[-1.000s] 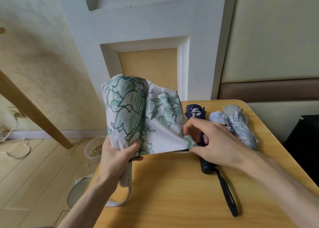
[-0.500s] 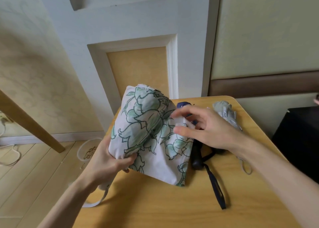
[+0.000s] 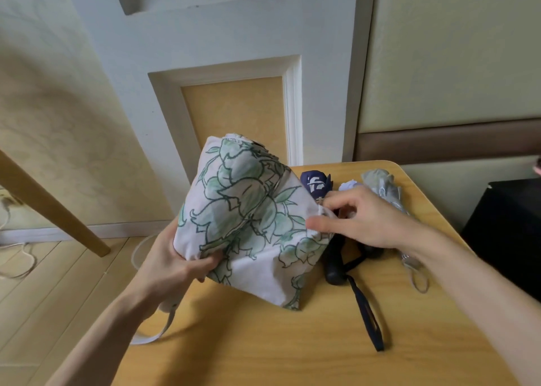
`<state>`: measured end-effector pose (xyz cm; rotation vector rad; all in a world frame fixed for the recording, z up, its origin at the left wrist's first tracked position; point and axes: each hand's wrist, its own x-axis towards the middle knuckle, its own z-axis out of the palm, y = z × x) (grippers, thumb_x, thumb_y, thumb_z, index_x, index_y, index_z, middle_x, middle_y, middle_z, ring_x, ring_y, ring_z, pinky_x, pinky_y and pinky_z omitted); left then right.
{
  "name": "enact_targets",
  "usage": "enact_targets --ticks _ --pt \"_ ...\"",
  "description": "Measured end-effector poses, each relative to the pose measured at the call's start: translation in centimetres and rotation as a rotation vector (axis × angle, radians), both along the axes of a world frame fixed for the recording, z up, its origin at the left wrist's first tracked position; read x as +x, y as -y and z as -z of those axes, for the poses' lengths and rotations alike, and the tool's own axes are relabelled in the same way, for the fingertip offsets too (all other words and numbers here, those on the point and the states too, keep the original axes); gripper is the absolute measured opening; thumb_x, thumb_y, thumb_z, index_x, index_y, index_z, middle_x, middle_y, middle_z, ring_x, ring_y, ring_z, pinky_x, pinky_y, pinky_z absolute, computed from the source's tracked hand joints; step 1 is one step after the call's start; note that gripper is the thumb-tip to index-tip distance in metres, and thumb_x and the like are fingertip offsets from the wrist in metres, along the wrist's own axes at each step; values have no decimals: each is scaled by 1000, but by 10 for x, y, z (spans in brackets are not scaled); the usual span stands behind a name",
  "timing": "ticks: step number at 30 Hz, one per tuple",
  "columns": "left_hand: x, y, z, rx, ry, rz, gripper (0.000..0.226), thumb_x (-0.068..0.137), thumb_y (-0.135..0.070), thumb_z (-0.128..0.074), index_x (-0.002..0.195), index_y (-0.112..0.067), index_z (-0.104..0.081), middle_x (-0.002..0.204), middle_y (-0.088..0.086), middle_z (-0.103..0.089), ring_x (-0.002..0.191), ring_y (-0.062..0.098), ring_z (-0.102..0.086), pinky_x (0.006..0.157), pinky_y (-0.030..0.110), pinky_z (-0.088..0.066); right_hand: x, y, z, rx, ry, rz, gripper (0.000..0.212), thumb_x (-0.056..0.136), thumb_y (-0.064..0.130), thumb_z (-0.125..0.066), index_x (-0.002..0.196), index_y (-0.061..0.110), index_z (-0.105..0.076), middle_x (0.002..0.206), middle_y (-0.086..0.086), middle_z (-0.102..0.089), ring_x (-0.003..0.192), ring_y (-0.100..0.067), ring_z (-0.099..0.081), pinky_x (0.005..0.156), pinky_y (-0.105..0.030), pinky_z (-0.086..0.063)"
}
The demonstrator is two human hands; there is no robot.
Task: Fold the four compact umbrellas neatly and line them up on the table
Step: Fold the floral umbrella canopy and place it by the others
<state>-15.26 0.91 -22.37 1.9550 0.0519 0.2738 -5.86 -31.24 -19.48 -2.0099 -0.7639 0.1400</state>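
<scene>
Caught mid-fold: the floral umbrella [image 3: 248,219], held tilted over the near left part of the wooden table [image 3: 292,341]. Gripped at the lower, handle end by the left hand [image 3: 178,265], curled tight round the bunched cloth just above a dangling white wrist strap [image 3: 164,324]. Pinched at the loose right-hand edge of the canopy between thumb and forefinger of the right hand [image 3: 366,221], the nearer of the two to that free flap. Long axis running from lower left, at the left grip, up and away to a blunt top. Probably next: drawing the flap round that axis, back toward the left hand. Thin, soft, creased fabric, pale with green outlined leaves, puffed and loose rather than rolled. Just beyond, lying on the table and roughly parallel: a navy umbrella [image 3: 316,182] with smooth black handle [image 3: 333,268] and flat black strap [image 3: 366,318], and a silvery grey umbrella [image 3: 383,186], crinkled and rolled. Between their tops, a scrap of pale lilac cloth [image 3: 348,186], too hidden to identify.
</scene>
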Motion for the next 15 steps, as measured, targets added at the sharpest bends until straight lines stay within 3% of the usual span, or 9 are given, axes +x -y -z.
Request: enact_targets --ticks 3,6,8,10,12,15 --pt "0 -12 -3 -7 -6 -35 46 65 -15 -88 105 -10 -66 75 12 -72 54 23 -64 48 34 -54 12 23 -1 93 5 100 38 82 52 -81 61 22 -72 68 -7 -68 68 -22 -61 70 -33 -48" --pt "0 -22 -7 -78 20 -55 51 61 -18 -85 101 3 -63 71 20 -67 51 22 -58 45 33 -51 14 33 -2 235 -29 178 42 82 57 -82 79 16 -78 85 -18 -73 80 -20 -67 84 -21 -51" --pt "0 -24 -11 -100 40 -45 59 54 -26 -89 98 4 -64 72 22 -67 52 23 -57 45 32 -50 7 29 -8 285 -65 141 37 82 46 -80 109 21 -77 107 -11 -73 97 -18 -74 94 -28 -54" --pt "-1 -21 -13 -98 34 -17 63 50 -34 -88 96 2 -66 71 19 -68 53 22 -58 46 32 -51 -2 14 -15 273 -113 66 48 83 41 -80 130 37 -69 122 1 -67 109 -12 -73 98 -32 -56" --pt "-3 -18 -11 -86 15 9 63 49 -35 -88 98 -2 -67 75 19 -70 55 22 -60 47 33 -52 -7 -1 -15 230 -118 -14 46 87 39 -79 132 37 -69 126 7 -69 116 -12 -70 100 -35 -57" --pt "-4 -17 -8 -70 6 31 65 51 -35 -89 104 -4 -66 81 20 -71 59 23 -62 48 35 -54 -8 -11 -8 226 -59 -1 24 92 27 -77 113 16 -78 112 1 -79 109 -17 -74 101 -44 -58"
